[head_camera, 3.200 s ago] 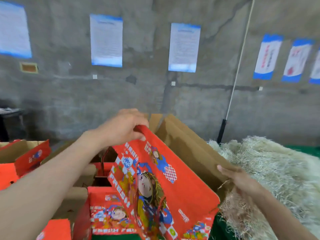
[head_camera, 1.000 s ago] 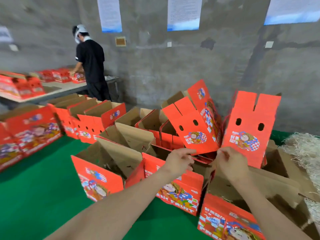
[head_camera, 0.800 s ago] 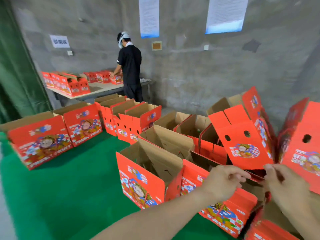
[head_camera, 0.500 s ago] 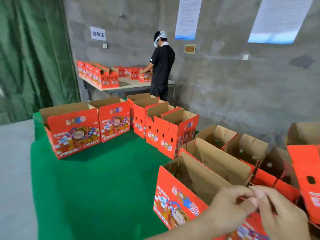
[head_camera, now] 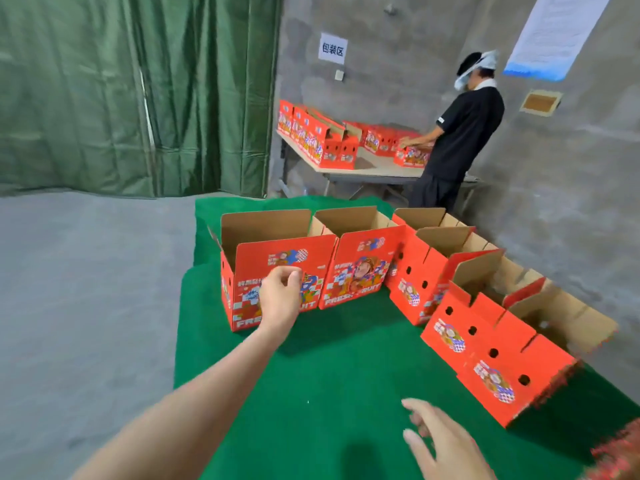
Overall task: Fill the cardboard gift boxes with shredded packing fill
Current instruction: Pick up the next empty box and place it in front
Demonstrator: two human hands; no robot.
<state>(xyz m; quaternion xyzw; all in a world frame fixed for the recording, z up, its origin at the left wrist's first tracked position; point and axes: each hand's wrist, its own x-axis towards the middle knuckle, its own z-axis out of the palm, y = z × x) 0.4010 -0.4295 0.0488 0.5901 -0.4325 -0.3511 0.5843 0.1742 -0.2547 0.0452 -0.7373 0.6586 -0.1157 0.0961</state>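
Several open red gift boxes (head_camera: 360, 268) stand in a curving row on the green mat (head_camera: 311, 393), from ctr frame to the right edge, flaps up, brown cardboard showing inside. Your L hand (head_camera: 280, 301) is up in front of the leftmost box (head_camera: 249, 265), fingers curled in w/ thumb against the index, nothing showing in it. Can't tell if it touches the printed panel. Your R hand (head_camera: 440, 441) is low at btm right, over the mat, fingers spread and loose, holding nothing.

The mat is fuzzy, turf-like, and covers only the ctr and right of the floor. Its left edge runs up the middle of the frame. Left of it is bare grey concrete floor (head_camera: 86, 306). A heavy green curtain (head_camera: 138, 91) fills the upper left.

The wall (head_camera: 554, 220) is rough grey concrete. On it: a small white sign (head_camera: 332, 48) w/ three characters at top ctr, a white-and-blue notice (head_camera: 554, 32) at top right, and a small brown panel (head_camera: 540, 102) just below that. Behind the mat, upper ctr, a table (head_camera: 374, 171) carries more red boxes (head_camera: 318, 140). Another person (head_camera: 460, 140) in a black shirt stands at its right end, hands on one of them.
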